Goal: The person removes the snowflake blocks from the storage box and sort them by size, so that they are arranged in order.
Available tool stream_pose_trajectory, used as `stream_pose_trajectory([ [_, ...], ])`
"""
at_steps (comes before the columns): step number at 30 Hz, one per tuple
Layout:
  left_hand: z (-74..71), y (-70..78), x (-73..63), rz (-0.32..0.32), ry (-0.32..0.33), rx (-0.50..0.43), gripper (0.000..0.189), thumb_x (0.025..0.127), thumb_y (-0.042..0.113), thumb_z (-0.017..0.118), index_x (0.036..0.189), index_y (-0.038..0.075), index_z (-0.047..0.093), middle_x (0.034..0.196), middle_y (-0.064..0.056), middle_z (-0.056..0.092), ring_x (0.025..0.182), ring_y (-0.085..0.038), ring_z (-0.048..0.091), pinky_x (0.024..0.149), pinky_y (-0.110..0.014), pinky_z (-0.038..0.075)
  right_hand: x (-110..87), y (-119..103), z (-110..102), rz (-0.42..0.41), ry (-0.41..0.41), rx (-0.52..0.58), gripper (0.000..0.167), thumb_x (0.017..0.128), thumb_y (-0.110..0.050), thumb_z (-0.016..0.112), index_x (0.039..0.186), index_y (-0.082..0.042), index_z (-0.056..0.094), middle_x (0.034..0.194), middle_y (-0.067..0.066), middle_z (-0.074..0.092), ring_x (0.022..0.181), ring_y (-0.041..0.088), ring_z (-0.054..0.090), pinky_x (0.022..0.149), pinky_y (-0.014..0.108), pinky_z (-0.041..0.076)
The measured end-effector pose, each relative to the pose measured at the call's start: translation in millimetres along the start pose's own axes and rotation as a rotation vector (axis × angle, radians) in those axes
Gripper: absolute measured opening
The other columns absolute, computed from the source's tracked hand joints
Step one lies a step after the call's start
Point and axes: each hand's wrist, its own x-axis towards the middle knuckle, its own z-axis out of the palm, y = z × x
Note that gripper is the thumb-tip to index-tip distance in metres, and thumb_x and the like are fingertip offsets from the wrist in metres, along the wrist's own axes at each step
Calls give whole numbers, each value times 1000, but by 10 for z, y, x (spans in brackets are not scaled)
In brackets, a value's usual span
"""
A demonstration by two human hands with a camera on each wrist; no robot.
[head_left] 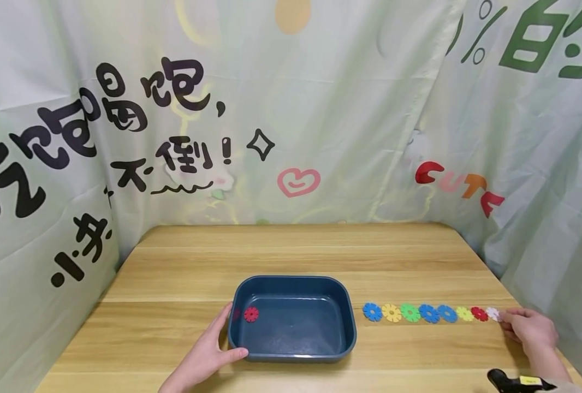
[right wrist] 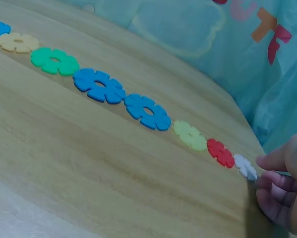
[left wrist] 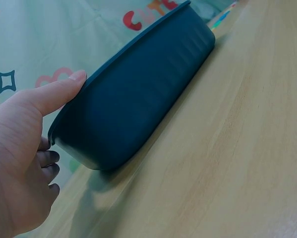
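A dark blue rectangular plastic tray (head_left: 291, 357) stands on the wooden table, with one red flower-shaped disc (head_left: 251, 314) inside at the left. My left hand (head_left: 206, 349) grips the tray's near left corner, thumb against the rim (left wrist: 133, 42) and fingers along the outer left side. To the right of the tray, several notched plastic flower discs lie in a row: blue (head_left: 372, 312), yellow, green (head_left: 410, 313), two more blue, pale yellow, red (right wrist: 220, 152) and white. At the row's right end my right hand (head_left: 532, 329) pinches the edge of the white disc (right wrist: 245, 166).
The wooden table (head_left: 291, 248) backs onto printed cloth curtains (head_left: 350, 136) on the far, left and right sides. A black object with a yellow label (head_left: 519, 381) shows at the right wrist in the head view.
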Motion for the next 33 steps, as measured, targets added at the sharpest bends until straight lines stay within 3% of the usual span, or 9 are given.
stream_pose_trajectory([
  [4,-2,-6,2,8,3,8,97,72,35,78,147,7,23,148,-21,25,133,-43,23,99,-65,24,-33,-84,8,-89,-7,-94,42,87,-16,59,106,20,50,59,-9,56,51,8,54,47,25,47],
  [6,-5,-5,-1,9,3,15,97,72,35,78,147,7,23,148,-21,25,133,-44,23,99,-65,24,-35,-147,28,-141,-28,-97,44,87,-20,59,106,19,50,63,-9,56,53,7,54,49,26,49],
  [9,-7,-2,-7,6,4,20,98,72,36,78,147,7,23,148,-22,25,133,-44,23,99,-65,24,69,-187,82,-225,-102,-21,25,88,-27,61,93,-3,64,67,-14,58,57,3,56,48,27,50],
  [13,-7,2,-20,-1,3,23,98,72,36,79,147,7,23,148,-22,25,133,-44,24,99,-65,24,255,-232,237,-335,-215,37,17,87,-35,64,94,-20,64,78,-16,61,68,4,60,51,27,52],
  [16,-5,11,-26,-11,4,20,98,72,36,79,147,7,23,148,-22,25,133,-44,23,100,-65,24,231,-373,436,-380,-255,28,36,86,-41,64,108,-14,61,84,-17,61,75,4,60,57,24,52],
  [18,-4,22,-28,-17,4,17,99,72,36,79,147,7,23,148,-22,25,133,-44,23,100,-64,23,74,-538,564,-429,-287,1,40,86,-42,62,112,-12,59,88,-15,62,77,4,60,60,23,52],
  [21,-5,37,-28,-25,0,13,99,72,37,79,147,7,22,148,-21,24,133,-44,22,100,-65,23,-349,-910,727,-487,-339,-29,56,89,-39,60,123,5,51,99,3,65,82,10,61,67,25,52],
  [24,-8,41,-27,-26,-5,14,99,72,37,78,147,7,22,149,-21,24,133,-44,22,99,-65,23,-728,-1235,876,-558,-386,-55,55,93,-32,56,125,12,46,107,18,62,85,15,61,68,26,52],
  [33,-14,19,-7,4,3,16,99,72,36,79,148,7,22,149,-22,23,133,-45,21,100,-65,22,-1208,-1694,1460,-632,-558,-22,42,91,-21,59,121,9,53,108,23,62,92,30,60,70,31,52],
])
